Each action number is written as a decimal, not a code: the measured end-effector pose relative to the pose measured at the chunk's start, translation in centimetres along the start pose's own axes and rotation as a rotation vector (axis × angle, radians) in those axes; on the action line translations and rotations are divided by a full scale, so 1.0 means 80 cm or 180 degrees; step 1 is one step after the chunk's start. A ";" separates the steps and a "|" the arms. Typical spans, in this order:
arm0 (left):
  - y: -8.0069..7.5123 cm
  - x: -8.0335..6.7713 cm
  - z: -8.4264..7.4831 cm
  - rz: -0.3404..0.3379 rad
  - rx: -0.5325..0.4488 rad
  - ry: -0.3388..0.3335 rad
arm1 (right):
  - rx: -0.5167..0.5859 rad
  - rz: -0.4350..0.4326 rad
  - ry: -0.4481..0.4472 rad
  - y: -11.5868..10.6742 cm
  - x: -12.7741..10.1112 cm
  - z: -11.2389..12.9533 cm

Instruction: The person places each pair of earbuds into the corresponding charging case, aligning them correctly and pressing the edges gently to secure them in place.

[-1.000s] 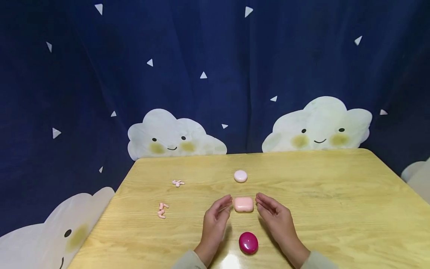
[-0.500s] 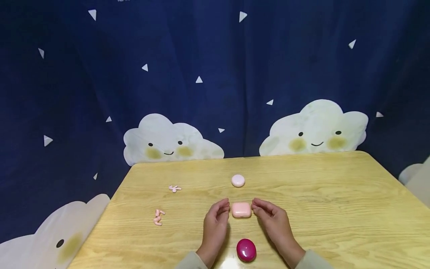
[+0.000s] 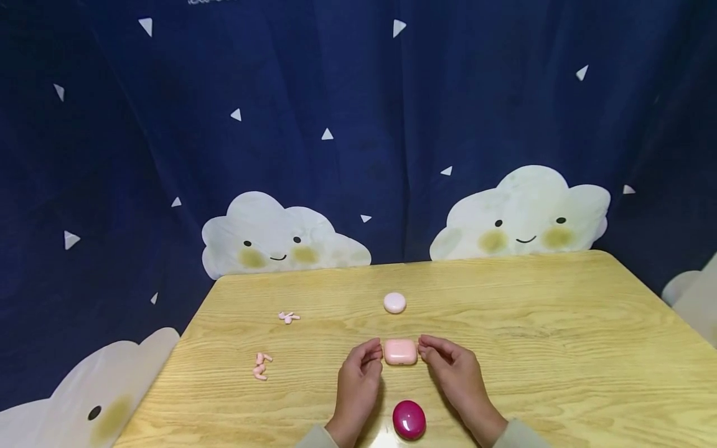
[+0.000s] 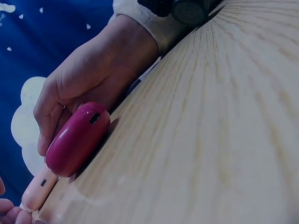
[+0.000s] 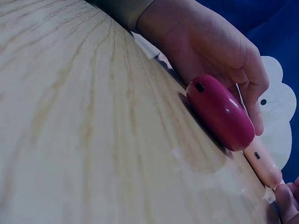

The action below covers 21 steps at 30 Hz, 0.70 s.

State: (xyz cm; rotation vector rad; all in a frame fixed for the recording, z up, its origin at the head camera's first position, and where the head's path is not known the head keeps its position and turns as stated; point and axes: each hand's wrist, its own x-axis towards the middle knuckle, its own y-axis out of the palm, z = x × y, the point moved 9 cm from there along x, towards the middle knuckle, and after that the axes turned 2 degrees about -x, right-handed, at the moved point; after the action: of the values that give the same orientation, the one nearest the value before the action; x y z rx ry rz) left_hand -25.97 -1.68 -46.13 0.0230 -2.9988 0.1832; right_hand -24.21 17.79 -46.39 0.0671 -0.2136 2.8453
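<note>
Left hand (image 3: 358, 376) and right hand (image 3: 450, 368) pinch pink case (image 3: 400, 351) from both ends, steadying it | centre frame, on wooden surface (image 3: 560, 348) | magenta case (image 3: 409, 420) just below.

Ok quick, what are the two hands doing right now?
Left hand: fingers curled, pinching the pink case at its left end.
Right hand: fingers curled, pinching the same case's right end.

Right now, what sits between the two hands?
The pink case lies between the left hand and right hand, their fingertips at its two ends, as the head view shows. The magenta case lies nearer, between the wrists.
</note>
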 end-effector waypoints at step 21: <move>0.001 0.002 -0.001 0.0026 0.0001 0.0190 | 0.0288 0.0060 -0.0026 0.006 0.002 -0.002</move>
State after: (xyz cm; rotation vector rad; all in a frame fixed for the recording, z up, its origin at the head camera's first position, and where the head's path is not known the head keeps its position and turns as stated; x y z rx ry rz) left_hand -26.10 -1.62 -46.02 0.0052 -2.9399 0.1822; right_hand -24.49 17.38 -46.64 0.0960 -0.0873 2.8731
